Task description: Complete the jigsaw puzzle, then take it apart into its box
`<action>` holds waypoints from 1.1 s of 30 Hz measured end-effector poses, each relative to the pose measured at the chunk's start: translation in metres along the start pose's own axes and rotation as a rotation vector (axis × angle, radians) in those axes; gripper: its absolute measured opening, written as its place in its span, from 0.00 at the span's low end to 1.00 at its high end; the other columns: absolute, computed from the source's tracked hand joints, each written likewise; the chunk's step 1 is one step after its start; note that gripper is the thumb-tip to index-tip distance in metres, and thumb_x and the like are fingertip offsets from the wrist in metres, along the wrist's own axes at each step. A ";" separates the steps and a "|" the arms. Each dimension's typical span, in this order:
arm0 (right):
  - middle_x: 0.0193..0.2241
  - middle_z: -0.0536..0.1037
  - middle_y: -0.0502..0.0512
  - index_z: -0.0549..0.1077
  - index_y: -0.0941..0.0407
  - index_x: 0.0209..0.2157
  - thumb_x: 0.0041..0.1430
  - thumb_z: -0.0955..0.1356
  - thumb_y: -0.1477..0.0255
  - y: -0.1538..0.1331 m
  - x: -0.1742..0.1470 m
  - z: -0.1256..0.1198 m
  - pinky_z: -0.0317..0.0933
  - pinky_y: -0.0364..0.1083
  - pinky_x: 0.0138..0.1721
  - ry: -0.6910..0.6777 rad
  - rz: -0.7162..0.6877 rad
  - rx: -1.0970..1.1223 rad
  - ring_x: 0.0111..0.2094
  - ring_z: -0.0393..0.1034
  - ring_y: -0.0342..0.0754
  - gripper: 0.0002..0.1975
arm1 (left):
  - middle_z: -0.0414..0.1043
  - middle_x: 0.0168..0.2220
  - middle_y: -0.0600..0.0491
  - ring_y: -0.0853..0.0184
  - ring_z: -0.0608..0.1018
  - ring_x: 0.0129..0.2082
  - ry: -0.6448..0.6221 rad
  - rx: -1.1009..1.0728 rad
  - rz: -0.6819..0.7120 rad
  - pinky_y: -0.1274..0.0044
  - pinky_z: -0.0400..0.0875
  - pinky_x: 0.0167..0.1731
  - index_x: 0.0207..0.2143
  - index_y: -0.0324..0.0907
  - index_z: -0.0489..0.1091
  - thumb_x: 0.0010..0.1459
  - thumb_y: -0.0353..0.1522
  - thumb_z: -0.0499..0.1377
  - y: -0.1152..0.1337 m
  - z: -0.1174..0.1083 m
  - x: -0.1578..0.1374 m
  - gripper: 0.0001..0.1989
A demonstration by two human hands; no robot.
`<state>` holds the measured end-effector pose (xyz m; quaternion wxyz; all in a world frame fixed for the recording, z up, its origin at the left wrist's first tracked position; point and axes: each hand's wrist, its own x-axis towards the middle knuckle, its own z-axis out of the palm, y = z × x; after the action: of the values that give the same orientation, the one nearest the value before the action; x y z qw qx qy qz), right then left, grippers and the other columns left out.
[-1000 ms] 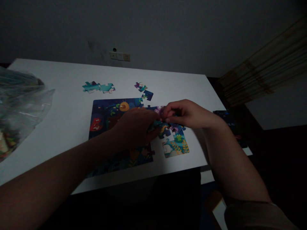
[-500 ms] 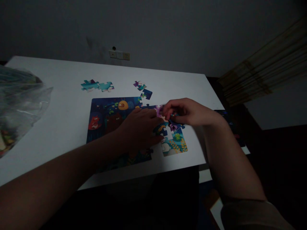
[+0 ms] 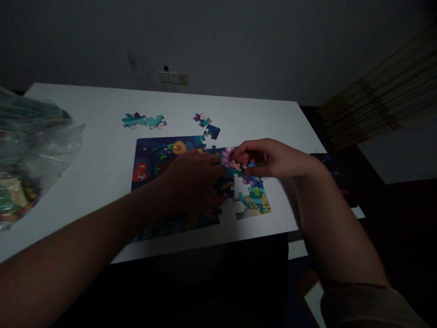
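Observation:
A partly joined jigsaw puzzle [image 3: 145, 148] with dark blue cartoon pictures lies on the white table [image 3: 99, 173]. My left hand [image 3: 194, 175] rests flat across its middle, fingers stretched out and thumb apart, covering much of the picture. Over the puzzle's right part, my right hand [image 3: 264, 157] pinches a puzzle piece [image 3: 248, 168] between thumb and fingers; most of that piece is hidden. Just below it are a purple-and-blue piece [image 3: 255, 181] and a joined corner section [image 3: 252, 205] with a green frog and yellow plants. White table shows through a gap left of the frog.
Two teal pieces [image 3: 155, 121] lie beyond the puzzle on the left. A purple-and-teal piece [image 3: 203, 119] and a dark blue piece [image 3: 213, 131] lie behind its top edge. A clear plastic bag [image 3: 37, 150] stands at left. A dark device [image 3: 336, 175] sits at the table's right edge.
The view has shifted slightly. My right fingers have moved a little at the puzzle's right part, and the gap beside the frog shows more white. My left hand stays flat in place.

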<state>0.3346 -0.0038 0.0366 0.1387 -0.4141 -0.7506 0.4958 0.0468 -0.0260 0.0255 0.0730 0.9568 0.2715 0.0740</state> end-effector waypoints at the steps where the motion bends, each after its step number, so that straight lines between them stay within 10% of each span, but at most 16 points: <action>1: 0.44 0.85 0.52 0.82 0.52 0.49 0.58 0.79 0.72 0.000 0.000 0.000 0.70 0.48 0.41 0.002 -0.004 -0.002 0.40 0.76 0.49 0.17 | 0.83 0.45 0.46 0.53 0.84 0.43 -0.006 0.009 -0.002 0.64 0.75 0.47 0.46 0.42 0.81 0.66 0.47 0.68 0.000 -0.001 -0.001 0.18; 24: 0.43 0.86 0.54 0.83 0.53 0.46 0.58 0.73 0.77 -0.009 0.001 0.007 0.72 0.49 0.46 -0.030 -0.095 0.004 0.43 0.79 0.50 0.14 | 0.83 0.51 0.42 0.52 0.85 0.44 -0.116 0.045 -0.083 0.67 0.72 0.38 0.52 0.39 0.80 0.66 0.50 0.65 0.007 -0.012 -0.001 0.24; 29: 0.32 0.82 0.52 0.81 0.55 0.35 0.63 0.70 0.75 -0.002 0.003 0.005 0.65 0.46 0.35 0.221 -0.017 0.151 0.33 0.74 0.45 0.05 | 0.81 0.45 0.44 0.53 0.83 0.41 -0.054 0.100 -0.163 0.67 0.67 0.33 0.49 0.40 0.78 0.65 0.48 0.65 -0.008 -0.017 -0.002 0.22; 33: 0.33 0.82 0.53 0.84 0.56 0.41 0.67 0.73 0.68 -0.005 0.003 0.009 0.64 0.45 0.32 0.128 0.049 0.113 0.31 0.72 0.45 0.07 | 0.80 0.45 0.45 0.54 0.81 0.39 -0.029 0.105 -0.194 0.67 0.66 0.33 0.48 0.40 0.78 0.65 0.46 0.65 -0.011 -0.021 -0.004 0.20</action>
<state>0.3250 -0.0076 0.0358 0.1973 -0.4546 -0.7008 0.5131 0.0343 -0.0168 0.0435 0.0335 0.9295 0.3652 0.0387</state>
